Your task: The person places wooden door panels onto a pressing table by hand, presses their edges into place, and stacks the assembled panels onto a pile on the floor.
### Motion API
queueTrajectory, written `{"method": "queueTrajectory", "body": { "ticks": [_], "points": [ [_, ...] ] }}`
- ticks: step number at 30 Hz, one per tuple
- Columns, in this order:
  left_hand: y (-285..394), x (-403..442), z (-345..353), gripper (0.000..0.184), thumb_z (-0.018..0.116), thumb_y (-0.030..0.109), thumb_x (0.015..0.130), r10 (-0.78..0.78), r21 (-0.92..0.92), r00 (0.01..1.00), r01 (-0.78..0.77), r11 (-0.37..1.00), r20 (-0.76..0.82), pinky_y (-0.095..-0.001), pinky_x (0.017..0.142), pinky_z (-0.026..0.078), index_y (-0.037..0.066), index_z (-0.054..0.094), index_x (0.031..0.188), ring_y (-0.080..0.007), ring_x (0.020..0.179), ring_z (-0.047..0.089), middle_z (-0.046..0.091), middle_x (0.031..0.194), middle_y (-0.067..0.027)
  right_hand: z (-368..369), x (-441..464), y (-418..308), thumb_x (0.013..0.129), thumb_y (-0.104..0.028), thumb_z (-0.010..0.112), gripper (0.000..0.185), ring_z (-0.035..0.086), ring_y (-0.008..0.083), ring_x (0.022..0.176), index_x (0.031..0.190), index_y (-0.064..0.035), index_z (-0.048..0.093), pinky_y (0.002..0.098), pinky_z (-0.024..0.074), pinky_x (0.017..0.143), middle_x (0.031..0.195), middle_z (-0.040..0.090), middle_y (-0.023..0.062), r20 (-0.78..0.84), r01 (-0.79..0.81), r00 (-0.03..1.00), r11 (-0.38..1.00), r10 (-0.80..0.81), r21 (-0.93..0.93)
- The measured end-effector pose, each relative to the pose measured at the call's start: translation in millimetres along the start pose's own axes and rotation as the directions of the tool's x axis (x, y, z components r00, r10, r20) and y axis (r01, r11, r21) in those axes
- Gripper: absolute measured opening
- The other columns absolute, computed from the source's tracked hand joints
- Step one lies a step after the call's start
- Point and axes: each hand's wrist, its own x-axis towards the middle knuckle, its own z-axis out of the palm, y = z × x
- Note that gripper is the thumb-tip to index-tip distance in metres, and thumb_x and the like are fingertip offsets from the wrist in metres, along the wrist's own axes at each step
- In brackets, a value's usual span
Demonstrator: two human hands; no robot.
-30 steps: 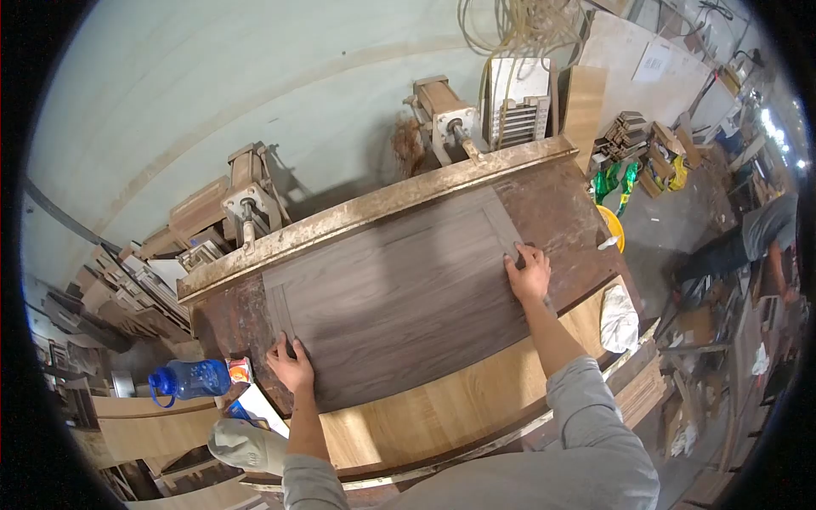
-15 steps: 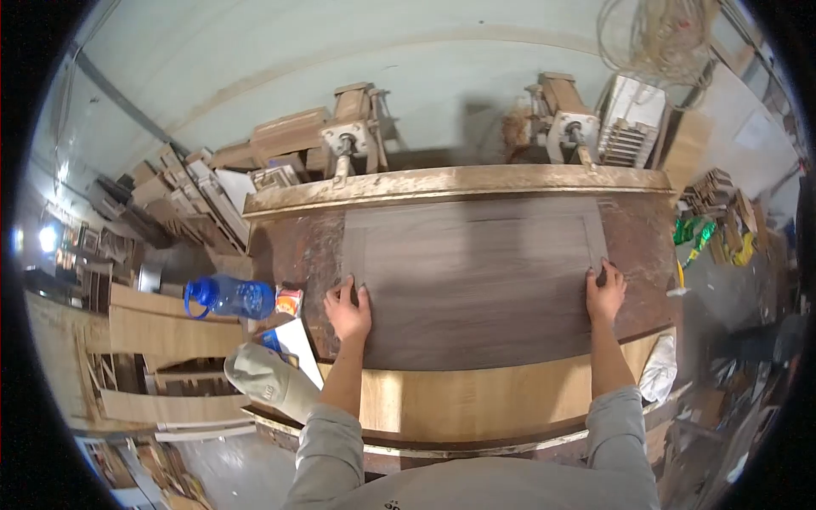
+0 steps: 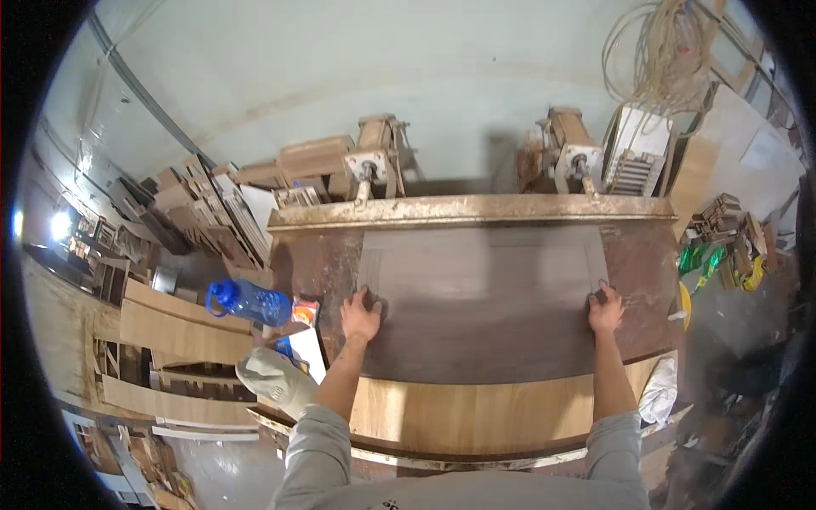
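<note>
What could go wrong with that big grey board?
The left hand and right hand are at the edges of the grey board, so rough edges might scratch bare fingers. Pushed back, the board could bump the long bar behind it. The white cloth lies near the front right corner and might slip off.
</note>
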Motion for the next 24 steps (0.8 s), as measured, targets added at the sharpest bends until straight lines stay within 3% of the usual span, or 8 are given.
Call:
{"method": "queueTrajectory", "body": {
  "ticks": [5,7,11,13,14,17,21,24],
  "points": [
    [6.0,3.8,-34.4,0.074,0.055,0.051,0.087,-0.150,-0.447,0.985,0.174,0.877,0.090,-0.0375,0.111,0.029,-0.004,0.043,0.137,-0.0352,0.135,0.038,0.043,0.140,-0.0258,-41.2,4.4,-16.0,0.085,-0.025,0.064,0.048,0.049,0.0313,0.120,0.131,-0.0172,0.054,0.0477,0.0371,0.102,0.126,0.058,0.0116,0.074,-0.123,0.992,0.951,0.106,0.284],
    [-11.9,16.1,-31.3,0.073,0.053,0.050,0.090,-0.140,-0.503,0.988,0.093,0.859,-0.056,-0.0367,0.111,0.028,-0.005,0.042,0.137,-0.0333,0.135,0.039,0.044,0.141,-0.0236,-50.8,6.7,-8.8,0.088,-0.026,0.063,0.048,0.057,0.0244,0.106,0.128,-0.0030,0.054,0.0361,0.0447,0.092,0.118,0.061,0.0124,0.079,-0.090,0.996,0.583,0.045,0.808],
    [-33.8,-21.6,-66.5,0.068,0.044,0.051,0.096,-0.134,-0.909,0.991,0.055,0.414,-0.002,-0.0311,0.108,0.030,-0.005,0.045,0.135,-0.0223,0.128,0.043,0.050,0.137,-0.0143,-88.7,-1.6,18.5,0.091,-0.032,0.060,0.049,0.059,0.0167,0.089,0.123,0.0051,0.054,0.0252,0.0469,0.077,0.111,0.063,0.0104,-0.113,0.067,0.991,0.448,0.075,0.892],
    [-57.5,-38.9,-78.6,0.068,0.040,0.056,0.096,-0.158,-0.952,0.982,0.140,0.272,0.099,-0.0319,0.105,0.032,-0.002,0.050,0.131,-0.0203,0.123,0.044,0.052,0.131,-0.0096,-140.5,-30.5,31.9,0.094,-0.039,0.055,0.053,0.061,0.0186,0.091,0.125,0.0035,0.055,0.0247,0.0467,0.081,0.111,0.064,0.0086,0.227,-0.237,0.970,0.132,0.082,0.963],
    [-73.0,-42.9,-70.1,0.071,0.035,0.062,0.095,-0.069,-0.991,0.997,-0.017,0.132,-0.026,-0.0357,0.099,0.038,0.002,0.052,0.129,-0.0197,0.116,0.046,0.053,0.124,-0.0072,-166.9,-52.5,34.0,0.094,-0.049,0.050,0.064,0.054,0.0234,0.109,0.135,0.0004,0.048,0.0323,0.0428,0.089,0.129,0.056,0.0129,0.287,-0.287,0.958,0.167,0.026,0.943],
    [-45.9,-135.5,-155.8,0.078,0.032,0.067,0.093,-0.104,-0.974,0.988,0.132,0.186,0.114,-0.0451,0.097,0.041,0.005,0.036,0.141,-0.0290,0.127,0.041,0.045,0.134,-0.0144,-178.9,-87.3,91.6,0.090,-0.058,0.048,0.084,0.035,0.0283,0.129,0.150,-0.0071,0.019,0.0481,0.0330,0.100,0.155,0.019,0.0138,0.283,-0.275,0.952,0.077,-0.119,0.958],
    [-90.2,-189.9,-180.2,0.079,0.027,0.070,0.093,0.025,-0.949,0.982,0.177,0.263,0.190,-0.0366,0.084,0.050,0.007,0.046,0.137,-0.0192,0.103,0.051,0.053,0.112,-0.0050,-233.8,-159.0,115.3,0.089,-0.064,0.047,0.076,0.049,0.0310,0.121,0.143,-0.0111,0.034,0.0495,0.0414,0.096,0.133,0.050,0.0112,0.381,-0.362,0.925,0.276,-0.016,0.891],
    [-121.0,-236.9,-205.6,0.092,0.025,0.075,0.088,0.255,-0.924,0.888,0.364,0.118,0.383,-0.0440,0.082,0.055,0.001,0.033,0.142,-0.0268,0.104,0.058,0.055,0.116,-0.0133,-261.3,-182.5,146.0,0.087,-0.065,0.049,0.068,0.063,0.0360,0.099,0.126,-0.0088,0.046,0.0516,0.0527,0.081,0.112,0.062,0.0165,0.681,-0.638,0.685,0.238,-0.258,0.732]
  ]
}}
